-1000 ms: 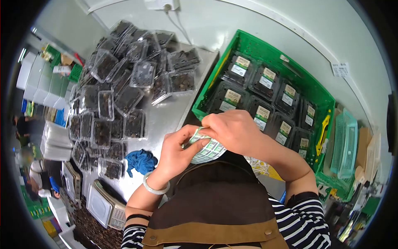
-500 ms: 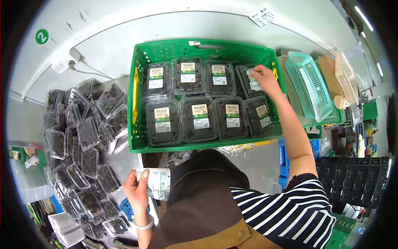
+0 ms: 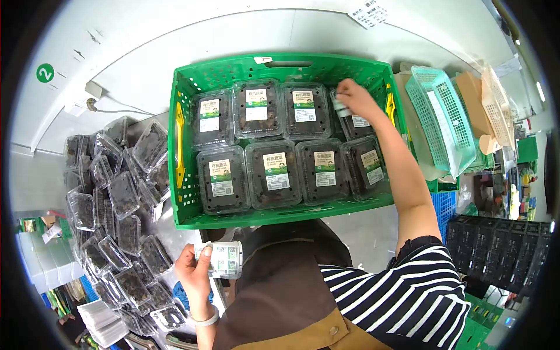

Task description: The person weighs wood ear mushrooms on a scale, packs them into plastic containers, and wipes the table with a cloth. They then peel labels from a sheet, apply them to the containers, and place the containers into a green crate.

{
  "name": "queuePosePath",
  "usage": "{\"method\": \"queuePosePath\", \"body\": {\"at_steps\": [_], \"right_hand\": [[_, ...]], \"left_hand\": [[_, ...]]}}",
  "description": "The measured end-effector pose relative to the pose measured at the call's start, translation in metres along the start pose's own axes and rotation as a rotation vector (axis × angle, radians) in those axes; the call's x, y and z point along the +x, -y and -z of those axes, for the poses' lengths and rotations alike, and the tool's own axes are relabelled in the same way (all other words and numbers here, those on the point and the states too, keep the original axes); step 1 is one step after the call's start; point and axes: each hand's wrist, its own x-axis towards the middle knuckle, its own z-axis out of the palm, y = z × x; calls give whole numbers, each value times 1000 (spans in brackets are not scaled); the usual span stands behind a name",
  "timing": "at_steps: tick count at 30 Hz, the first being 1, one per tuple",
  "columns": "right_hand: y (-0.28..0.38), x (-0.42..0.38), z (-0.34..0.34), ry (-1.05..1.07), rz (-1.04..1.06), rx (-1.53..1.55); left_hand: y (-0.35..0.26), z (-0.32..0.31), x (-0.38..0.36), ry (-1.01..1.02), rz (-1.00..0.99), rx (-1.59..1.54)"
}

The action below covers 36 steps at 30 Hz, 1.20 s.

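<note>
A green crate [image 3: 286, 220] holds two rows of clear plastic boxes with dark contents, each bearing a paper label, such as the lower-left box [image 3: 223, 179]. Over the upper-right box [image 3: 357, 129] in the crate is my right hand [image 3: 353, 97], its fingers pinched on a small label [image 3: 343, 109]. Below the crate's front edge, my left hand [image 3: 195, 269] grips a strip of printed labels [image 3: 224, 259] between thumb and fingers.
Many similar filled boxes [image 3: 124, 195] lie heaped on the left. A turquoise basket [image 3: 441, 125] and cardboard stand to the right. Black crates [image 3: 496, 248] are stacked at the lower right. White trays [image 3: 102, 324] sit at the lower left.
My right hand has moved slightly left and up over the upper-right box, and the label at its fingers has shifted with it. The camera view has shifted a little. My left hand still holds the strip.
</note>
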Motion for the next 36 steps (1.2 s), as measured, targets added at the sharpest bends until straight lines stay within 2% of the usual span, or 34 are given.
{"method": "queuePosePath", "body": {"at_steps": [2, 5, 8, 9, 12, 13, 16, 17, 20, 22, 24, 27, 28, 30, 32, 33, 34, 35, 36], "right_hand": [[18, 16, -25, 234, -36, 175], [16, 52, -64, 280, -2, 34], [17, 58, -75, 2, 184, -821], [30, 53, -68, -65, 180, -835], [66, 51, -64, 30, 175, -558], [64, 60, -76, 116, 200, -184], [92, 73, -116, 346, 174, 180], [94, 82, -133, 303, 216, 141], [94, 99, -163, 70, 373, -705], [117, 90, -153, 44, 331, -888], [146, 84, -150, 80, 289, -821], [157, 97, -189, 364, 373, 11], [170, 91, -205, 452, 297, 204], [174, 105, -242, 335, 444, -76], [160, 118, -264, 95, 673, -660], [172, 114, -257, 197, 483, -709], [201, 88, -241, 131, 416, -804], [210, 76, -234, 74, 489, -769], [224, 50, -225, 78, 530, -603]], "left_hand": [[-1, -3, -1, 41, 12, 7], [-4, 0, -3, 73, 23, 32], [2, 11, -4, 42, 2, 38], [6, 16, -5, 20, -9, 34], [13, 24, -10, -97, 51, -53], [12, 23, -11, -125, 66, -75], [14, 25, -14, -128, 91, -68], [12, 23, -15, -123, 61, -41], [0, 30, -18, -42, 89, 18], [3, 36, -20, -88, 87, 27], [9, 44, -24, -150, 126, 7], [5, 43, -20, -221, 106, -68], [5, 43, -18, -243, 90, -82], [3, 42, -13, -286, 37, -59], [4, 44, -8, -342, 28, -72], [-1, 41, -5, -391, 9, -159], [-6, 38, -3, -439, -15, -245], [1, 42, -2, -458, -42, -254], [3, 44, 0, -479, -80, -301]]}}
